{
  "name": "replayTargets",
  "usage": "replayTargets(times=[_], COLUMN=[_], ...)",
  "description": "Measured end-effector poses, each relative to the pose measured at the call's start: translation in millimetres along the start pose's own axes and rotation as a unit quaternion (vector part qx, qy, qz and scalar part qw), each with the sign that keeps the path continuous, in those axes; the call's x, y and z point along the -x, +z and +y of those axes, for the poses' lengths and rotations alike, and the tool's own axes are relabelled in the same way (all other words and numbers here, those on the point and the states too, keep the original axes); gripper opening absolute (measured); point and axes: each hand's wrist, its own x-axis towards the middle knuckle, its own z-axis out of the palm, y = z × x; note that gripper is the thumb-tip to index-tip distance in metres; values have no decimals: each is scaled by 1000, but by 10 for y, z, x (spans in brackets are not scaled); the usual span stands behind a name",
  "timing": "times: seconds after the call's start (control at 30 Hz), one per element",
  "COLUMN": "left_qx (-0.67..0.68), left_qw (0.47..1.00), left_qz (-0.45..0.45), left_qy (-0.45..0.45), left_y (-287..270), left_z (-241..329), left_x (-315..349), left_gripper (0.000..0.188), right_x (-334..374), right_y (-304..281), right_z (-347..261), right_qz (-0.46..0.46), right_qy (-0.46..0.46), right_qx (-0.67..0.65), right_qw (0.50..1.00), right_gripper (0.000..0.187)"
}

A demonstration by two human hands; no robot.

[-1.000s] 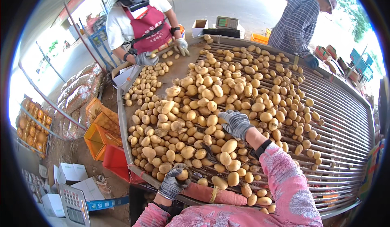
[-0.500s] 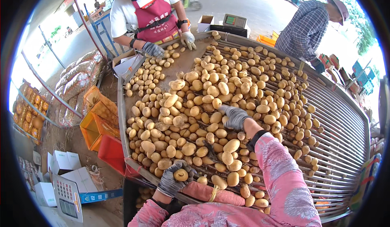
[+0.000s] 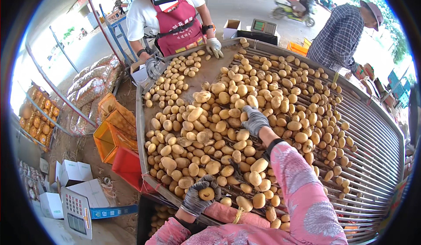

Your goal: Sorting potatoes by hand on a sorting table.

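Note:
My left hand (image 3: 195, 200), in a grey striped glove, is closed around a potato (image 3: 206, 193) with a dark hollow in its face, just above the near edge of the sorting table. Farther in, my right hand (image 3: 256, 120), gloved alike, reaches over the heap of potatoes (image 3: 206, 137). Its fingers and thumb close on a small potato (image 3: 244, 116) at its left side. Another potato (image 3: 252, 101) lies just beyond the fingertips. The palm sides of both hands are hidden.
Metal bars (image 3: 366, 126) form the table's right part. A co-worker in a red apron (image 3: 180, 26) stands at the far side, another person in checked shirt (image 3: 335, 37) at far right. Orange crate (image 3: 107, 142), red crate (image 3: 127, 168) and a scale (image 3: 76, 212) stand left. A pinkish-red roll (image 3: 219, 211) lines the near edge.
The view has shifted, moving the table rightward in the picture. My right hand now angles more forward on the heap. My left hand keeps its potato. One co-worker's hand has left the small potatoes for the table's edge.

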Motion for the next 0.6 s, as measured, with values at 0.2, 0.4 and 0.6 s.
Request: replayTargets(times=[0.2,0.4,0.6], left_qx=[-25,60,65], left_qw=[999,998,996], left_qz=[-32,-36,-52], left_qy=[35,-6,11], left_y=[462,185,213], left_z=[-10,36,-51], left_x=[-251,-306,-204], left_gripper=[59,57,62], right_x=[947,1226,261], right_y=[61,-17,194], right_z=[-339,-691,254], right_qz=[-6,-166,-119], right_qy=[-252,-339,-198], right_qx=[-181,-222,172], right_qw=[951,899,958], right_gripper=[54,49,39])
